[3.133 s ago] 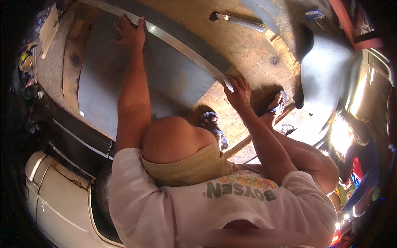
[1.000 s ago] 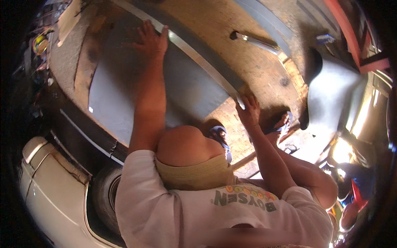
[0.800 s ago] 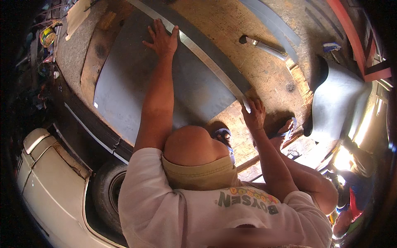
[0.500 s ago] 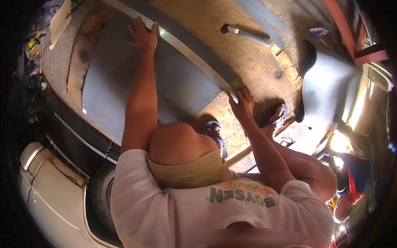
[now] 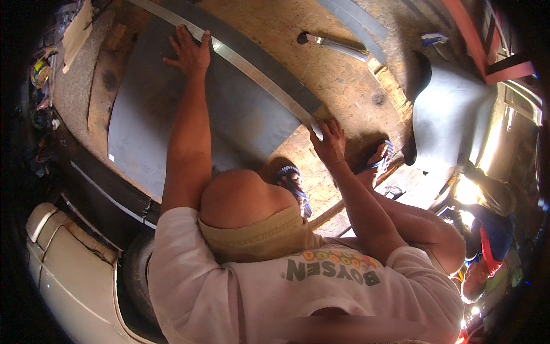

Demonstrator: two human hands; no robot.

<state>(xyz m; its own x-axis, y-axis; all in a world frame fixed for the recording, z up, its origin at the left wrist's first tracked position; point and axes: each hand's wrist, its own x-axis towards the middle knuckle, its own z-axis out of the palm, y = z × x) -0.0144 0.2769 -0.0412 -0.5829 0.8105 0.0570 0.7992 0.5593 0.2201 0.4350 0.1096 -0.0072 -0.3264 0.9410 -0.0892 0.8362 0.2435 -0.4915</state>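
A large dark grey metal sheet lies flat on a worn wooden board. Across it, slanting from the upper left toward the right, runs a long shiny metal straightedge. My left hand is spread on the sheet, its fingertips at the straightedge's near side. At the strip's right end, my right hand grips the tip between thumb and fingers; the underside of that grip is hidden. Part of the sheet shows beyond the strip's far edge.
A clamp-like metal tool lies on the board beyond the sheet. Curved sheet metal stands at right, near red metal bars. A beige vehicle panel and a tyre are at lower left. Another person is at far right.
The whole view has shifted slightly, so things sit a little further left. Both hands keep their places at the straightedge; the right fingers have shifted slightly at its end.
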